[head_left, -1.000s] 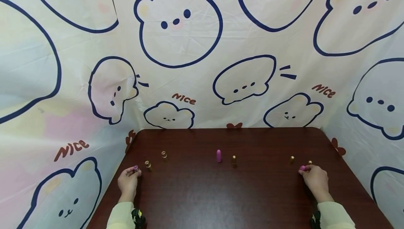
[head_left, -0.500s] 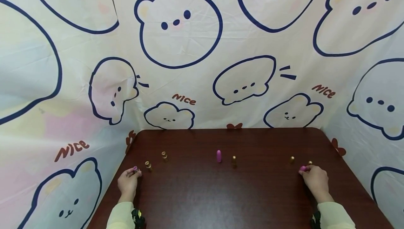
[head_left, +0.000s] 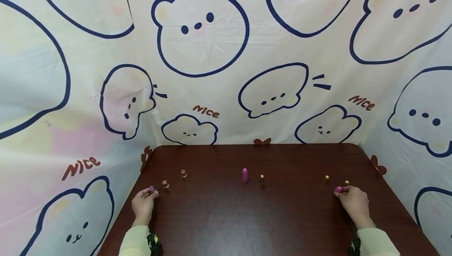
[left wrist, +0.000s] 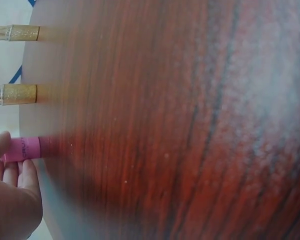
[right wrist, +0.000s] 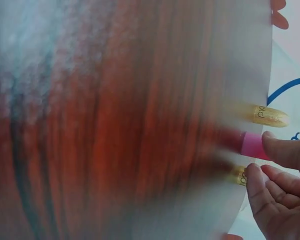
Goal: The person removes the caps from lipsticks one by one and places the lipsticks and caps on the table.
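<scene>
My left hand (head_left: 150, 191) rests at the left edge of the dark wooden table (head_left: 247, 216) and pinches a short pink tube (head_left: 152, 188) standing there. The left wrist view shows the pink tube (left wrist: 26, 148) between thumb and fingers (left wrist: 20, 172). Just beyond it stand two gold tubes (head_left: 165, 184) (head_left: 183, 173). Far right, my right hand (head_left: 339, 193) pinches a pink cap (head_left: 338, 189) standing on the table. In the right wrist view the pink cap (right wrist: 251, 145) sits at my fingertips (right wrist: 280, 150), between a gold cap (right wrist: 270, 116) and another gold piece (right wrist: 238, 175).
A pink lipstick (head_left: 245, 175) and a gold piece (head_left: 261, 178) stand upright mid-table. Two small gold caps (head_left: 326, 178) (head_left: 347, 182) stand near my right hand. A bear-print cloth (head_left: 197, 52) hangs behind and around the table.
</scene>
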A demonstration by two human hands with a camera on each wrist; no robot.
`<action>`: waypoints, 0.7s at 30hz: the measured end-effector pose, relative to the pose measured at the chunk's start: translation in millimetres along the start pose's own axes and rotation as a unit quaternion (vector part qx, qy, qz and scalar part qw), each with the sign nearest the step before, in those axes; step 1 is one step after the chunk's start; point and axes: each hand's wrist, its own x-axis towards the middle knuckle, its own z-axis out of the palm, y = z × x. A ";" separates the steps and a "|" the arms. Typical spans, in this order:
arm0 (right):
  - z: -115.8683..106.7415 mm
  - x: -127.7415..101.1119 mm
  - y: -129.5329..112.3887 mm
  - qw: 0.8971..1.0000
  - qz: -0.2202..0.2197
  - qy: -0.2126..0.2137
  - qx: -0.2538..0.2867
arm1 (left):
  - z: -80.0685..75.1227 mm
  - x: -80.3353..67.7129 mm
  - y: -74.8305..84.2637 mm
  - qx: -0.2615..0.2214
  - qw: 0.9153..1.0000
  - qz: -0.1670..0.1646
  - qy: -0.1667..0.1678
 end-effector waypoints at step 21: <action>-15.6 -3.9 -66.7 0.995 -0.057 0.061 0.055 | -0.1 0.1 1.2 0.005 1.000 -0.005 0.001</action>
